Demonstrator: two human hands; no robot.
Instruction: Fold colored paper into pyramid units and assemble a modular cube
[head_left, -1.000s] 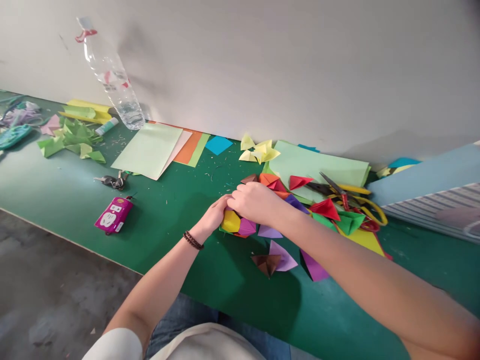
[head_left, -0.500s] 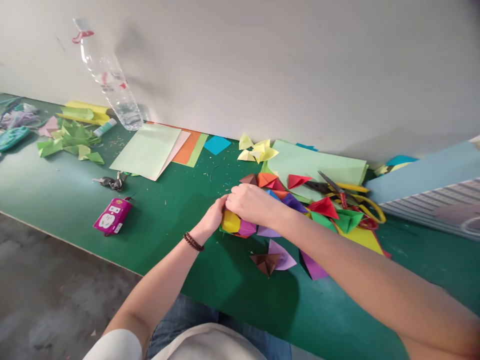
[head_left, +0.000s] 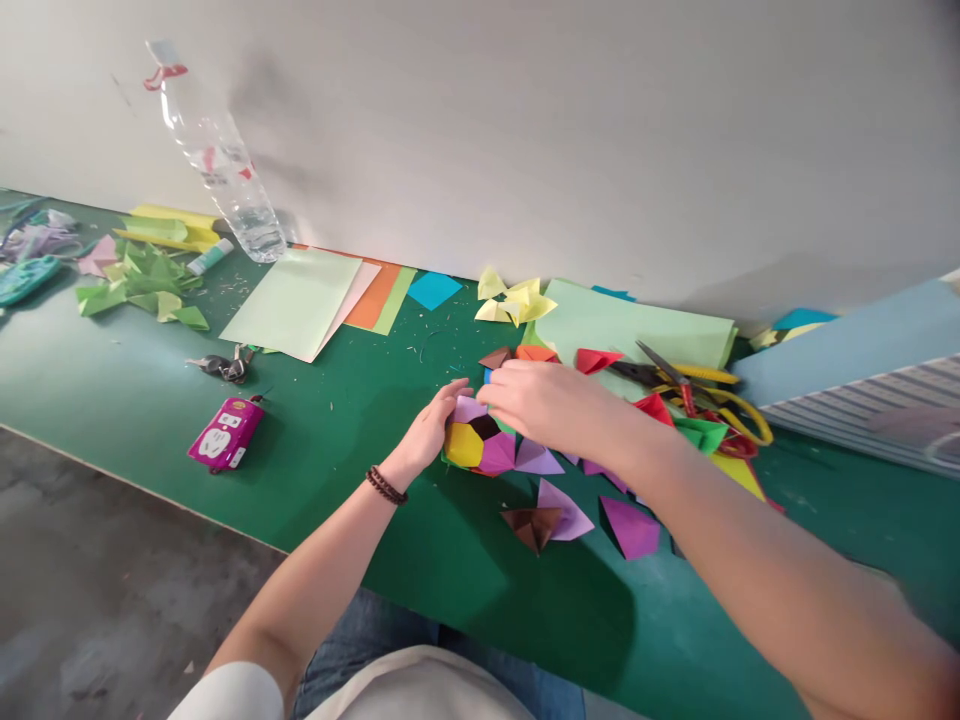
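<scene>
My left hand (head_left: 427,432) grips a ball of joined folded-paper units (head_left: 472,445) on the green table, with yellow, lilac, magenta and brown faces showing. My right hand (head_left: 544,398) lies flat just right of the ball, fingers together above loose units, with nothing visible in it. A small blue piece (head_left: 488,376) shows near its fingertips. Loose units lie around it, among them a magenta one (head_left: 630,527) and a brown-and-lilac pair (head_left: 535,522). Yellow-handled scissors (head_left: 739,420) rest among red and green units to the right.
Along the wall lie sheets of coloured paper (head_left: 292,305) and green paper scraps (head_left: 142,295). A plastic bottle (head_left: 232,175) leans on the wall. Keys (head_left: 223,367) and a magenta socket box (head_left: 226,435) sit left. A pale blue board (head_left: 847,350) stands right.
My right hand has come off the ball and moved right. The ball has turned, now showing lilac and brown faces. Several loose units have shifted.
</scene>
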